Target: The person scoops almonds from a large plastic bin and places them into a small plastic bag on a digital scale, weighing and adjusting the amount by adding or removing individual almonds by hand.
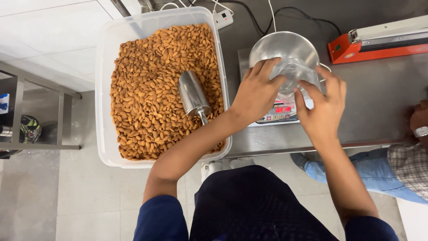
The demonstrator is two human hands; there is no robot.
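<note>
Over the scale (pixel 278 114) on the table (pixel 379 98), both hands grip a clear bag (pixel 296 73) at a steel bowl (pixel 285 49). Left hand (pixel 256 91) curls its fingers over the bag's near edge; right hand (pixel 323 107) pinches the bag's other side between thumb and fingers. Left of the left hand, a bin (pixel 104 89) of almonds (pixel 147 98) holds a steel scoop (pixel 192 94), apart from both hands.

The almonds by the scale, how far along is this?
Done: the scoop lies in the tub of almonds. In hand: left hand and right hand hold a clear bag over the steel bowl on the scale. Left: bowl and bag show no almonds, so weighing hasn't begun.
</note>
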